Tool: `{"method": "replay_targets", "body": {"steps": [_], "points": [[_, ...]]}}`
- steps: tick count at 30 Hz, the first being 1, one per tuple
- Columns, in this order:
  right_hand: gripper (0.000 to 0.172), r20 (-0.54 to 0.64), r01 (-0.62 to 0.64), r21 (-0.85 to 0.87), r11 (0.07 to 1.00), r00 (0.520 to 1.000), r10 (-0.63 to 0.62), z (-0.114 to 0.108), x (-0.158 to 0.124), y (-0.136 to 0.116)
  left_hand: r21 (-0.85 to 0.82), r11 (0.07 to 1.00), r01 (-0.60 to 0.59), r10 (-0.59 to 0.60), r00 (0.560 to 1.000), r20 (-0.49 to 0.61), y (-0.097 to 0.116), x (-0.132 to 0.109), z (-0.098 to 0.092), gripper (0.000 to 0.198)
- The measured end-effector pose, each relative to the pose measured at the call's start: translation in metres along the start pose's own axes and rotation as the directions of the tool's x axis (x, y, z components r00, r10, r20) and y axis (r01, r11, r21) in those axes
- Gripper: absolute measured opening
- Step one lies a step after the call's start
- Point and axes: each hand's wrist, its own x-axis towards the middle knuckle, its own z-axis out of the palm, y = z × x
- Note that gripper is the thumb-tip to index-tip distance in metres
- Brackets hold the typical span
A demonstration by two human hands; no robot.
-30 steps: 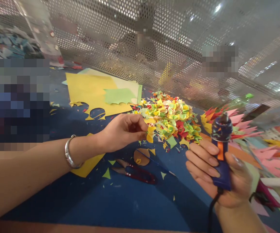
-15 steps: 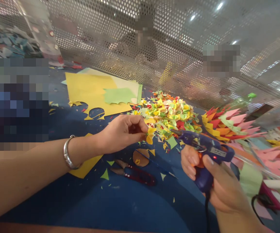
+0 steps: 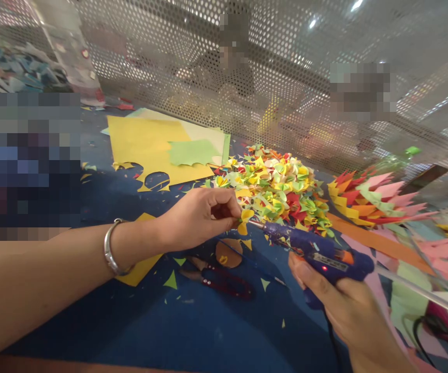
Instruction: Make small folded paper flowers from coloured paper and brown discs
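Observation:
My left hand point(image 3: 204, 217), a silver bangle at its wrist, pinches a small yellow paper flower point(image 3: 245, 221) between thumb and fingers. Wrapped around the handle of a blue hot glue gun point(image 3: 313, 248) is my right hand point(image 3: 336, 311). The gun's metal nozzle points left and meets or nearly meets the flower. A red light glows on its side, and a glue stick sticks out of the back. Just below the hands lie red-handled scissors point(image 3: 224, 282), a round brown piece point(image 3: 229, 253) and a thin blue stick.
Behind my hands a heap of paper flowers point(image 3: 278, 181) covers the blue table point(image 3: 169, 336). Yellow paper sheets point(image 3: 142, 142) with round cut-outs lie at the back left. Spiky coloured paper strips point(image 3: 371, 199) stand at the right. A perforated metal screen point(image 3: 149, 67) rises behind; people sit beyond it.
The glue gun has turned level and its nozzle has come up to the paper flower. My left hand still holds the flower, shifted slightly right in view.

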Motion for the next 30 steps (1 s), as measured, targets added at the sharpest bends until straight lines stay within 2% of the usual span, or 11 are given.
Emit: {"method": "replay_targets", "body": {"steps": [4, 9, 13, 17, 30], "points": [[0.026, 0.002, 0.063, -0.046, 0.997, 0.998, -0.063, 0.0004, -0.0012, -0.0017, -0.012, 1.0, -0.005, 0.005, 1.0, 0.006, 0.0012, 0.0002, 0.0006, 0.006], [0.029, -0.002, 0.035, -0.07, 0.997, 0.999, -0.036, -0.0001, -0.0021, -0.0029, -0.024, 1.0, -0.017, 0.017, 1.0, 0.012, 0.0033, 0.0002, 0.0009, 0.007], [0.026, 0.05, 0.05, -0.084, 0.995, 0.998, -0.046, -0.0006, -0.0022, -0.0021, -0.014, 1.0, -0.017, 0.018, 1.0, 0.017, 0.0032, 0.0007, 0.0012, 0.007], [0.023, -0.012, 0.02, -0.084, 0.996, 1.0, -0.021, 0.0015, -0.0042, -0.0007, -0.019, 1.0, -0.016, 0.017, 1.0, 0.02, 0.0026, 0.0007, 0.0014, 0.007], [0.028, -0.086, 0.027, -0.173, 0.985, 0.995, -0.043, 0.0035, -0.0049, 0.0028, -0.004, 1.0, -0.021, 0.021, 0.999, 0.023, 0.0039, -0.0003, 0.0016, 0.006]]}}
